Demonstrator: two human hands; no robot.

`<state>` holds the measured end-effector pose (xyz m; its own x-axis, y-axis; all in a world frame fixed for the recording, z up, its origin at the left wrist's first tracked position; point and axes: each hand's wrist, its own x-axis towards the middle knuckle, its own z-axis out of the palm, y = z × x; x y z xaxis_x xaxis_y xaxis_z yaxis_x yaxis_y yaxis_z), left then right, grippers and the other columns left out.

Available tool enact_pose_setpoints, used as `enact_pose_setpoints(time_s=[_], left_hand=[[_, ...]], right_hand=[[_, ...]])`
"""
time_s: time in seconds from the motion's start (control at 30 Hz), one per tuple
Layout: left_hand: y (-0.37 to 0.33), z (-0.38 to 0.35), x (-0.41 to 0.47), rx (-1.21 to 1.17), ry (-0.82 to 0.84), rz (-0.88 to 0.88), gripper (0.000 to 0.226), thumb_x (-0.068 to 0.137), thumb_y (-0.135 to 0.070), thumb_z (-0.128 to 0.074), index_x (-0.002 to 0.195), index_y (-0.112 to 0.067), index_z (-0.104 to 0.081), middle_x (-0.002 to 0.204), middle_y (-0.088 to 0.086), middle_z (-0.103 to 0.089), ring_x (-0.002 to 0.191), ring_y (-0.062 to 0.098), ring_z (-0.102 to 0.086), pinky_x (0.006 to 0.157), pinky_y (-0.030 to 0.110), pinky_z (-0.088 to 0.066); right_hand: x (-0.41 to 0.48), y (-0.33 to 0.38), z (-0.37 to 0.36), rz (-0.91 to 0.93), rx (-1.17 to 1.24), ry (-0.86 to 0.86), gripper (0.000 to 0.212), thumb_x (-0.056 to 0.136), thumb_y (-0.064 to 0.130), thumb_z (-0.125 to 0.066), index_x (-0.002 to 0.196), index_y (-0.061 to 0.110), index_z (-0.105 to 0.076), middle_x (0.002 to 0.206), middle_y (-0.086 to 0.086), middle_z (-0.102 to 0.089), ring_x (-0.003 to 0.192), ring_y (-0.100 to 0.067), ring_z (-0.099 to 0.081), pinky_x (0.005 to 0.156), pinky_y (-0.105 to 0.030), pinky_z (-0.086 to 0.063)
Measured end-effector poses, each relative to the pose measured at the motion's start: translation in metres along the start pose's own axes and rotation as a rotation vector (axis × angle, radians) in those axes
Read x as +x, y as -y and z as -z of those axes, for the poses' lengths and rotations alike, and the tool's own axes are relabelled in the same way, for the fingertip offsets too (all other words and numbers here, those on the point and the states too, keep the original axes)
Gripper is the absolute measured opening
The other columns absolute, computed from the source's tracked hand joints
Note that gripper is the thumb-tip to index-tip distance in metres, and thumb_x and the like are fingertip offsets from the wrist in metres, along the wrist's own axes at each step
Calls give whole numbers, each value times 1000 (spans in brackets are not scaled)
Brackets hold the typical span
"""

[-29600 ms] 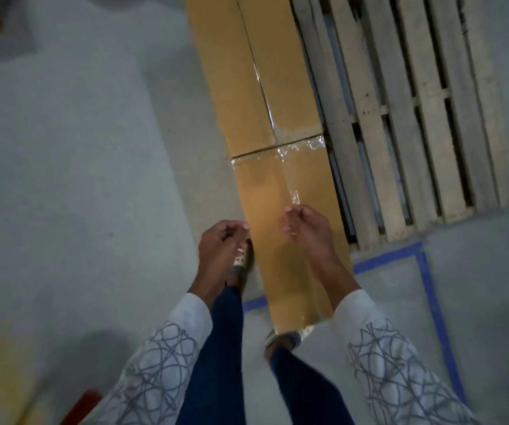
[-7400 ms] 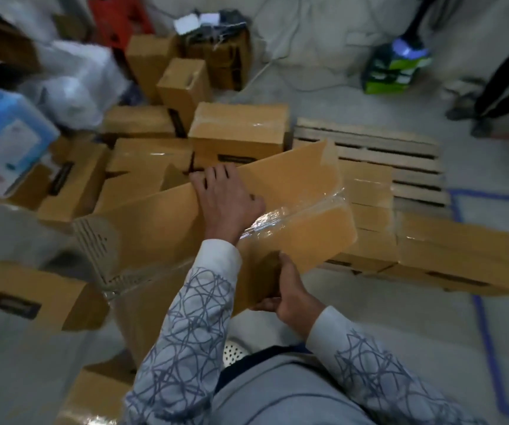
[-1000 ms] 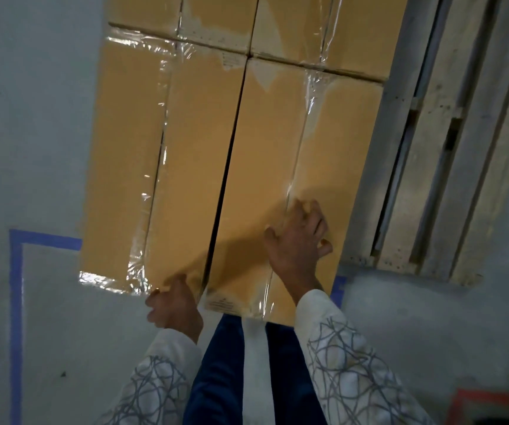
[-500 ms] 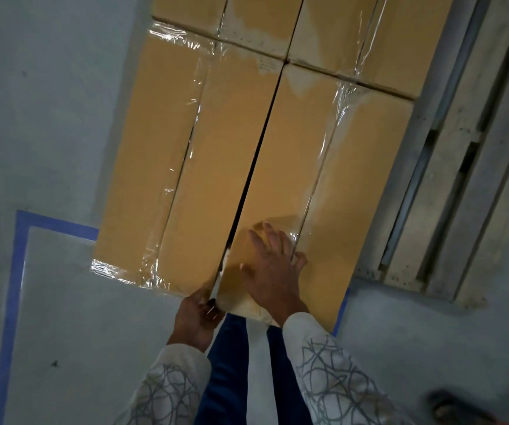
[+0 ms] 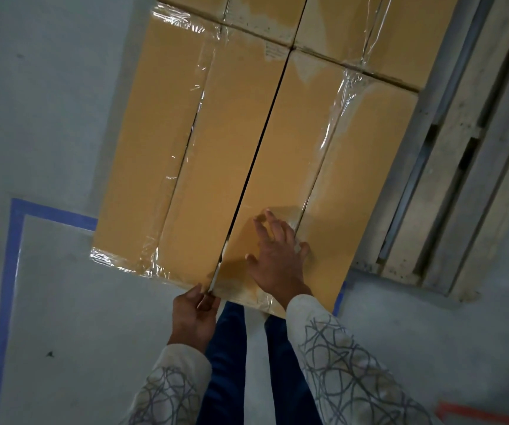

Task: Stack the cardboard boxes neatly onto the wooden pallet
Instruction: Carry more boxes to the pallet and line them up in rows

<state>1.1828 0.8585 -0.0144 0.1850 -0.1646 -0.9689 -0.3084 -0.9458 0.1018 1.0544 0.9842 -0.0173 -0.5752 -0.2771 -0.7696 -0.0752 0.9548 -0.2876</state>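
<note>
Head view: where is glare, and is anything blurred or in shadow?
Head view: dim, bluish light; glare on the clear tape at the far-left corner; the right hand throws a soft shadow on the box beneath; its fingertips look slightly blurred.
</note>
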Motion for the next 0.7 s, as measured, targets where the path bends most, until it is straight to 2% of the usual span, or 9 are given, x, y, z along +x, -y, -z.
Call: enact_pose_setpoints(time_s=[0.07,0.13,0.17,0.27,0.37,0.53,0.63,0.7], left_hand=[[0,4,1,26,37,-61,18,105,-6,-47,99,0,-62,72,7,-76,92,27,-65,92,38,-55],[1,6,0,40,63,-85,16,106,-8,-46,97,-6,-59,66,0,-75,90,24,-63,80,33,-58],[0,6,0,35,54,-64,16,106,-8,-46,97,-5,-60,65,1,-75,90,24,-63,80,33,-58],[-3,-2,-4,3,14,-24,18,105,-8,-50,95,-2,-64,71,10,-76,95,27,-65,98,40,-52],[-3,-2,-5,-78,-20,-17,16,105,-8,-51,97,-4,-64,100,14,-68,99,28,-64,107,43,-48],[7,-8,-4,-100,-36,11,13,104,-8,-51,102,-5,-63,105,13,-64,98,28,-65,105,42,-50],[2,-12,1,-104,-13,138,20,101,-17,-56,113,-2,-60,112,19,-64,102,36,-64,101,46,-50],[-4,-15,6,-110,-7,160,28,100,-23,-57,117,-1,-58,116,21,-62,102,37,-63,99,47,-49]], right_hand=[[0,1,-1,-3,6,-1,77,98,43,-59,162,37,-17,171,15,8,157,-24,-3,115,-64,-19],[0,3,-3,-4,6,1,78,98,43,-58,163,37,-14,171,15,10,157,-25,-2,115,-64,-19],[0,3,-3,-4,5,2,79,98,43,-58,163,37,-13,171,15,11,157,-26,-2,115,-64,-19],[1,3,-3,-1,2,7,80,98,43,-58,163,37,-12,171,15,12,157,-26,-1,115,-64,-18],[2,1,-2,3,1,14,79,98,43,-58,163,37,-13,171,15,11,157,-24,-1,116,-64,-17],[2,-1,0,-11,44,-16,76,98,44,-58,162,36,-18,171,14,5,157,-23,-3,117,-64,-16],[-1,-8,2,-151,131,-158,75,95,42,-62,159,34,-25,171,8,-8,155,-24,-11,115,-62,-21],[-2,-17,2,-278,196,-243,73,93,39,-63,157,31,-29,169,5,-13,153,-25,-14,113,-61,-23]])
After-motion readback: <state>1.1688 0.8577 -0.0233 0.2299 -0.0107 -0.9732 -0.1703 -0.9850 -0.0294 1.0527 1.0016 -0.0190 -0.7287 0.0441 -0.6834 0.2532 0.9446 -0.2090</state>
